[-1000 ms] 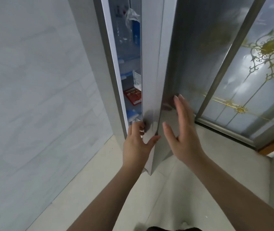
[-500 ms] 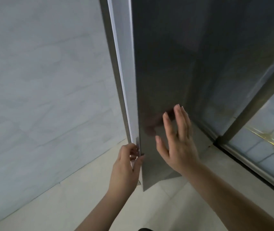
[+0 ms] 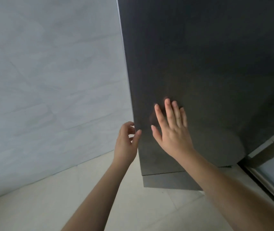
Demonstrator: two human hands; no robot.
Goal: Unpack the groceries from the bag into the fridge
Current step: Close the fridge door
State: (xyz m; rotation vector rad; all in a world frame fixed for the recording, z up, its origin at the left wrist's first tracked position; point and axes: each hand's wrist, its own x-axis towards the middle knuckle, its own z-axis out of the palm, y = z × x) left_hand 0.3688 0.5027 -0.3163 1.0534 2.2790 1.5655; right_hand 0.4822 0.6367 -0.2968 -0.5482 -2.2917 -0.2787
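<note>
The right hand (image 3: 173, 130) lay flat against the dark grey front of the fridge door (image 3: 199, 64), its fingers (image 3: 168, 110) straight and slightly spread, pointing upward, with the thumb held out to the left; a faint reflection of the hand showed in the door's surface beside it. The right forearm ran down from there toward the lower right corner of the view. The left hand (image 3: 126, 142) sat at the door's left edge, just below and left of the right hand, its fingers loosely curled at that edge and the thumb tip touching the door's front face; whether those curled fingers actually gripped the edge could not be told. The left forearm rose from the bottom middle of the view. The fridge filled the upper right, its door appearing closed or all but closed, so that nothing of the inside or its contents could be seen. Its lower edge stood above the pale tiled floor (image 3: 49, 205). A light grey marbled wall (image 3: 49, 80) stood to the left of the fridge, and a metal-framed glass panel (image 3: 273, 167) showed at the right edge.
</note>
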